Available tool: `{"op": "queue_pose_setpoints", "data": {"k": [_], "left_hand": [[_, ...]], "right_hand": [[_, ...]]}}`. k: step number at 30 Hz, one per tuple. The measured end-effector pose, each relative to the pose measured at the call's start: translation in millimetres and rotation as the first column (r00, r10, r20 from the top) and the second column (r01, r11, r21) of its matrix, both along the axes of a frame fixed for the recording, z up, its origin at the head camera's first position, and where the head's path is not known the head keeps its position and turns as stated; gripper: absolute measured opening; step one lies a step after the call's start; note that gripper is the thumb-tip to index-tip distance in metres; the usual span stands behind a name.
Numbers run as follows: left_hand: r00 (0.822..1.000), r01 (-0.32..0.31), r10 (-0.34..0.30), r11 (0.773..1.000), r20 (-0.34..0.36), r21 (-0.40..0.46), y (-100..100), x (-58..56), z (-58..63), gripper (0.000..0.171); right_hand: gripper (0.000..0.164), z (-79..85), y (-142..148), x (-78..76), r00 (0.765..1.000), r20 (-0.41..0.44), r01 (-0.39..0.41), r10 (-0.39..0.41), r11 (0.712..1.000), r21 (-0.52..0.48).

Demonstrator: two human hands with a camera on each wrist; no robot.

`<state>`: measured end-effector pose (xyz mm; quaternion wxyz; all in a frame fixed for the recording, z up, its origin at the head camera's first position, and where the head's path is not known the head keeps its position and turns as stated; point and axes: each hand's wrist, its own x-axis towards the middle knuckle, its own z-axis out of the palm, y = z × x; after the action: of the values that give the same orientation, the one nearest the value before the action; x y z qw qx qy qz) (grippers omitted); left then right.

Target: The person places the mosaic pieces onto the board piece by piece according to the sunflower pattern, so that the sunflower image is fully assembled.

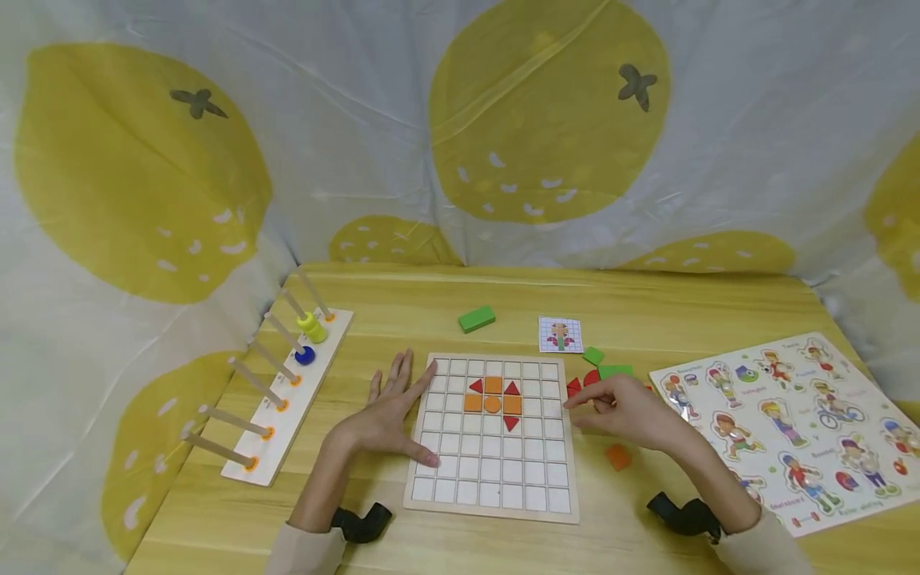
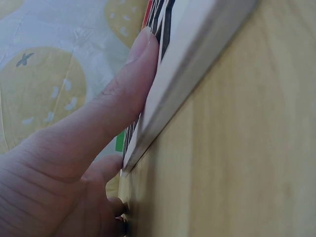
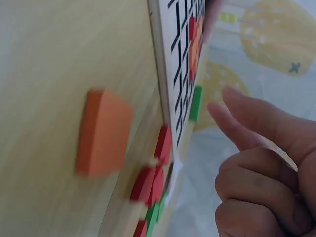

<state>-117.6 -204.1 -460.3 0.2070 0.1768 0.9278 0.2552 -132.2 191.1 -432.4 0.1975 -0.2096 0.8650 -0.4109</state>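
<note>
A white gridded board [image 1: 467,487] lies flat on the table. On it sit orange squares [image 1: 493,384] around an orange circle [image 1: 492,404], with red triangles [image 1: 511,423] at their corners. My left hand [image 1: 384,415] is spread along the board's left side, its thumb [image 2: 123,84] resting on the edge. Over the board's right edge, my right hand [image 1: 625,409] hovers with thumb and index finger apart and the other fingers curled; nothing shows between them. Below that hand lies an orange piece [image 3: 106,133]. Red pieces [image 3: 148,183] and green pieces [image 1: 615,371] lie beside the board, partly behind the hand.
A small pattern card [image 1: 560,335] and a green block [image 1: 477,319] lie beyond the board. At left stands a peg rack [image 1: 287,415] with yellow and blue beads [image 1: 305,354]. A sports picture puzzle [image 1: 798,431] lies at right, partly under my right forearm.
</note>
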Motion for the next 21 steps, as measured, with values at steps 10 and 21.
{"op": "queue_pose_setpoints", "data": {"k": [10,21], "left_hand": [[1.0,0.0,0.0,1.0,0.0,0.013,-1,1.2,-0.3,0.141],[1.0,0.001,-0.001,1.0,-0.001,0.009,-2,0.8,-1.1,0.14]], "right_hand": [[0.038,-2.2,53,2.7,0.974,0.194,-0.126,0.121,0.992,0.015],[0.025,-15.5,49,1.1,0.98,0.154,-0.136,0.128,0.99,0.043]]}}
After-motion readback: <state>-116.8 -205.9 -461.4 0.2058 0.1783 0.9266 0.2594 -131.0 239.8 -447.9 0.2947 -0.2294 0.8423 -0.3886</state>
